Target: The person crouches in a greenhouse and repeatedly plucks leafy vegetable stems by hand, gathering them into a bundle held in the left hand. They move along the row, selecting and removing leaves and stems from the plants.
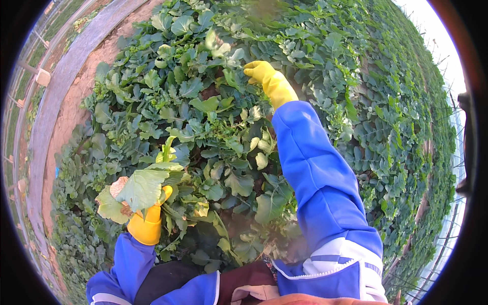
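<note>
My left hand [152, 213], in a yellow rubber glove, is closed around a bundle of large leaves [143, 188] at the lower left. Some of these leaves are yellowed, with dry brown patches. My right hand [259, 72], also in a yellow glove, reaches out over the leafy green crop [190, 87] at the upper middle. Its fingers are slightly curled, and whether they touch anything cannot be told. A blurred pale leaf [217, 44] is just left of and above it, apart from the fingers.
Dense rows of leafy plants [389, 145] stretch to the right. Bare soil [72, 114] and a grey strip of sheeting [57, 84] run along the left. Beyond are rails with pale blocks [43, 77]. A thin-ribbed structure stands at the far right.
</note>
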`<action>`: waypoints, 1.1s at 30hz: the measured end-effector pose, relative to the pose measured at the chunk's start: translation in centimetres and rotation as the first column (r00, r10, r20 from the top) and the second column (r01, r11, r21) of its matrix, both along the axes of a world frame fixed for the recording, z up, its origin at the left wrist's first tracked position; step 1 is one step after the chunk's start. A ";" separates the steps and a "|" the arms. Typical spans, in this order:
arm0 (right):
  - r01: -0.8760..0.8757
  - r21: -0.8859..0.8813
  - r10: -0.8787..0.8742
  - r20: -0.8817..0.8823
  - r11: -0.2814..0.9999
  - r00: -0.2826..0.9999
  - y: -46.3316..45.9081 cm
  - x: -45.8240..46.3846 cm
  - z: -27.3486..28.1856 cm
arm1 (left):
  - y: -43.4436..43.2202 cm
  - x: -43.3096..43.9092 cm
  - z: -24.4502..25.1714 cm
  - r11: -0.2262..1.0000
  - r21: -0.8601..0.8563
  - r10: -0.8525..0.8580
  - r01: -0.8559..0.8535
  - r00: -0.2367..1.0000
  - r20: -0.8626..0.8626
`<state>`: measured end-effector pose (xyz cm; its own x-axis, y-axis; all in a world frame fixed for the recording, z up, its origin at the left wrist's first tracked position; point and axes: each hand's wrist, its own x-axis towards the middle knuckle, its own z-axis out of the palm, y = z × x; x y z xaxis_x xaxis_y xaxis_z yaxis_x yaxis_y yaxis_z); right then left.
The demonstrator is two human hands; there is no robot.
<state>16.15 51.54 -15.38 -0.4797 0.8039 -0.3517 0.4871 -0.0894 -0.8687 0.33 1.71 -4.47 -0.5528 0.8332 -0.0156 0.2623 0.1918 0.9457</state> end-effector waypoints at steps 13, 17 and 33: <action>-0.063 -0.077 0.067 0.058 0.995 0.996 -5.2 11.6 1.9 | -4.5 -4.9 -6.1 0.985 -0.164 0.020 -0.061 0.970 -0.243; -0.527 0.160 0.342 0.601 0.834 0.723 -9.9 10.6 -1.2 | -4.6 -5.5 -9.1 0.975 -0.211 -0.092 -0.065 0.748 -0.657; -0.528 0.042 0.435 0.515 0.848 0.739 -20.4 4.2 2.2 | -2.2 -2.3 -2.6 0.976 -0.209 0.040 -0.056 0.996 -0.078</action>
